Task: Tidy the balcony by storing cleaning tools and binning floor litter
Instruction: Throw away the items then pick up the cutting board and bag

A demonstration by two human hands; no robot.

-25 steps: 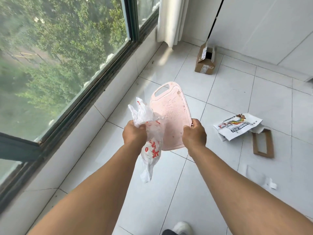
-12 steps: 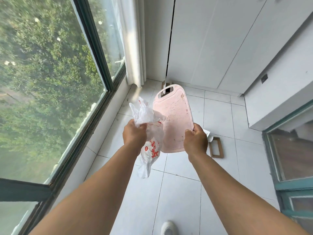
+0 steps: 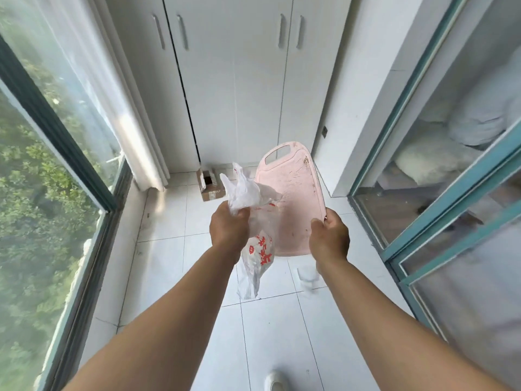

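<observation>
Left hand [image 3: 229, 228]: fist clenched round the gathered neck of a white plastic bag [image 3: 255, 221]. Bag crumpled above the fist, rest hanging below with red print, held clear of the floor.

Right hand [image 3: 328, 237]: grasping the lower right edge of a pink board [image 3: 293, 198], fingers curled round behind it, thumb on the near side. Board upright, tilted slightly, handle slot at top, face scored and stained. Bag overlaps the board's left edge; whether they touch, cannot tell.

Both held out at about the same height above the white tiled floor [image 3: 174, 249].

Beyond: small open cardboard box [image 3: 210, 184] on the floor at the foot of a white cabinet [image 3: 234, 88], four long handles on its doors. A pale scrap [image 3: 307, 275] lies on the tiles below the right wrist, blurred.

Left: large window [image 3: 42, 179], trees outside, white curtain [image 3: 135, 136] at its far end.

Right: teal-framed sliding glass door [image 3: 451, 193], pale bedding behind it.

Shoe toe [image 3: 275, 382] at bottom edge.
</observation>
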